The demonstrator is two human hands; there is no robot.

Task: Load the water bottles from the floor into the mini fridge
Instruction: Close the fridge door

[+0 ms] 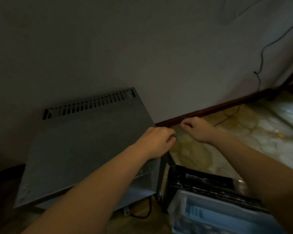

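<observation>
Mottled stone floor [201, 149]; left hand [156, 141] grip around edge of boxy grey mini fridge [85, 141], right hand [198, 130] loose, empty.

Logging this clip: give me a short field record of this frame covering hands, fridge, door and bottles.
left hand: grips the right edge of the mini fridge top, fingers curled over it
right hand: in the air above the floor, fingers loosely curled, holds nothing
fridge door: open, inner lining facing up toward the camera
water bottles: none in view
other: dark cable hangs at upper right
</observation>
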